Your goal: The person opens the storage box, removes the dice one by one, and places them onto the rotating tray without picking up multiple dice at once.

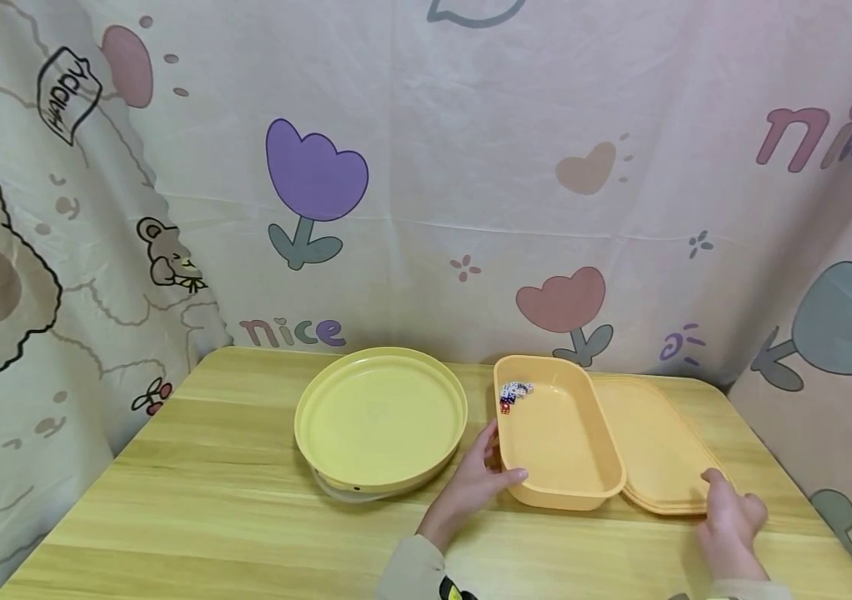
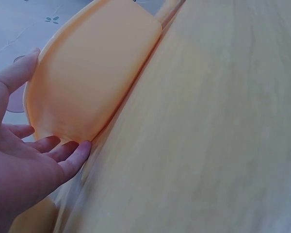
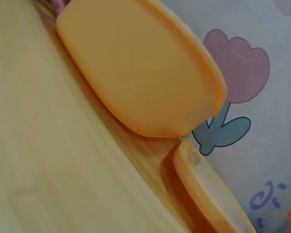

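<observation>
In the head view my left hand holds the near left corner of an orange plastic box. Its thumb lies over the rim, and the other fingers touch the outer wall, as the left wrist view also shows. A small cluster of dice, white, dark blue and red, lies in the box's far left part. Right of the box is a flat orange lid, touching or just under its side. Beside the lid's near right corner is my right hand, thumb out and other fingers loosely bent; only a fingertip shows in the right wrist view.
A round yellow tray with a pale handle below its front stands left of the box. Everything rests on a wood-grain table with rounded far corners. Behind it hangs a printed curtain, wrapping both sides.
</observation>
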Motion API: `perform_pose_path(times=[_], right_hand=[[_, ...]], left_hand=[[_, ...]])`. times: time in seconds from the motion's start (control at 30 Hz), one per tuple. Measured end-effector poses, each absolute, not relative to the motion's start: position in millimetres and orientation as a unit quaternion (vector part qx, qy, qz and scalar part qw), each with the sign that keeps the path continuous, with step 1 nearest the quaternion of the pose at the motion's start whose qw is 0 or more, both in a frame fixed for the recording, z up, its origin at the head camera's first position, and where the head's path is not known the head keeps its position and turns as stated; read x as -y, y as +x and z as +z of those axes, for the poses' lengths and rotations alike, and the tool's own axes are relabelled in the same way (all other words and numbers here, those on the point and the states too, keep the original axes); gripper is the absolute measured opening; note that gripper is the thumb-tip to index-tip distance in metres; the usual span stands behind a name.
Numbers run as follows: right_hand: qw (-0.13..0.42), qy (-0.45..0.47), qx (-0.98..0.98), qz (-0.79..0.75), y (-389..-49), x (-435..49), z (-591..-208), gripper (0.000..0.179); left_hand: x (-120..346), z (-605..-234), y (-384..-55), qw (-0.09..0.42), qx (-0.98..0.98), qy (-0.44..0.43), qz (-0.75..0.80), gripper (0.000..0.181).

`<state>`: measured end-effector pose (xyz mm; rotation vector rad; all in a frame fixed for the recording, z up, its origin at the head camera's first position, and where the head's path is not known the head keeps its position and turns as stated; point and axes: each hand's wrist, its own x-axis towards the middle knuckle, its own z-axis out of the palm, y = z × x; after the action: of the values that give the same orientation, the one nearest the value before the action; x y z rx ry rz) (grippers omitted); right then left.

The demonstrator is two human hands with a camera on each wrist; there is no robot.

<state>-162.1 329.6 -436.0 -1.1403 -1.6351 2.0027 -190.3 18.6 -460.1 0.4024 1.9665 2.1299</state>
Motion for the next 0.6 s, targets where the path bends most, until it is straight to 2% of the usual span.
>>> perform_pose_path(times=[0.3, 0.5, 0.6], right_hand=[[0.172, -0.366, 0.669, 0.624, -155, -326, -431, 0.089], [0.231, -0.288, 0.775, 0.512, -154, -308, -423, 0.074], [0.243, -0.233, 0.813, 0.475, -154, -294, -418, 0.065]], left_hand=[[-18, -456, -188, 0.103, -0.681, 0.143, 0.711, 0.09], [-17, -441, -183, 0.042, -0.799, 0.16, 0.578, 0.087], [-14, -430, -178, 0.011, -0.836, 0.177, 0.519, 0.082]])
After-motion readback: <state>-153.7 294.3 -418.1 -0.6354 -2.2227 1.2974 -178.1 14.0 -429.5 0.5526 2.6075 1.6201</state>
